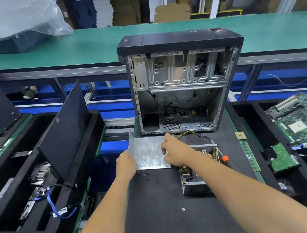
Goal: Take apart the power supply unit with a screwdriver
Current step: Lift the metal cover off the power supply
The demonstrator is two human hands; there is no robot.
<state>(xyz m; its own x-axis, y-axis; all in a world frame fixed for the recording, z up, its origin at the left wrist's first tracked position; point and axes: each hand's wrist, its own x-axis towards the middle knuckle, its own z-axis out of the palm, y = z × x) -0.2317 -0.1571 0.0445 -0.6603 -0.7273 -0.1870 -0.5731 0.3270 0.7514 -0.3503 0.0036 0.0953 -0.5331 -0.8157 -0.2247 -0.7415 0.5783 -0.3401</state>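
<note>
Two hands hold a bare silver sheet-metal cover (149,155) on the black foam mat (159,202); no writing is legible. Left hand (125,163) grips its left edge; right hand (174,149) pinches its right side. Loose small black screws (144,174) lie below. Right of it sit the opened power supply unit (193,177) and an orange-handled screwdriver (224,157).

The near half of the black mat (160,212) is free; at its far edge the open computer case (181,85) blocks passage, probably completely.
</note>
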